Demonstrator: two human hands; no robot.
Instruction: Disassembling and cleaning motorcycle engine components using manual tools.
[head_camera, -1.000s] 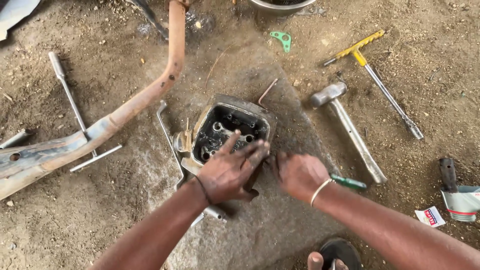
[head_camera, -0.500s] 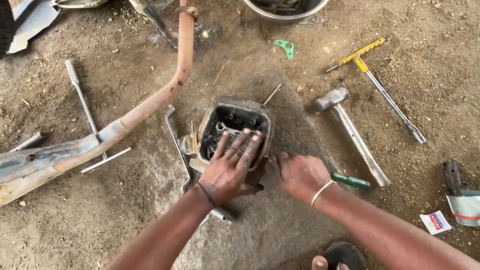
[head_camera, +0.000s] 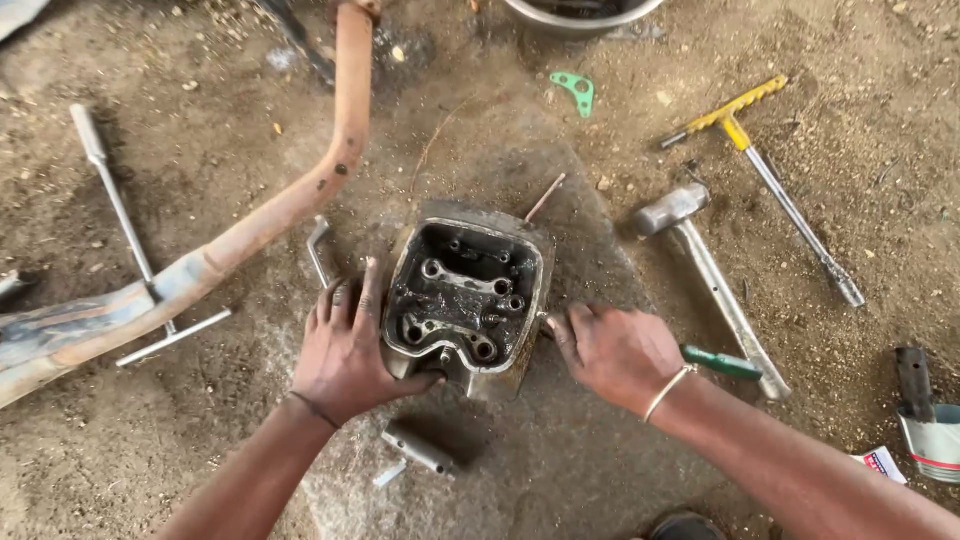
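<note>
Bare dirt floor (head_camera: 120, 450) lay underneath; the engine cylinder head (head_camera: 466, 296) was steadied, cupped by the left hand (head_camera: 345, 352), while a green-handled screwdriver (head_camera: 722, 362) was gripped in the closed right hand (head_camera: 615, 352).

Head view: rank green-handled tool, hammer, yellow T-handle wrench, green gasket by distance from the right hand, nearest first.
From the right hand:
1. Green-handled tool, in the hand's grip, handle sticking out to its right.
2. Hammer, just right of the hand, head pointing up.
3. Green gasket and yellow T-handle wrench, both far off at the top; too close to call.
</note>
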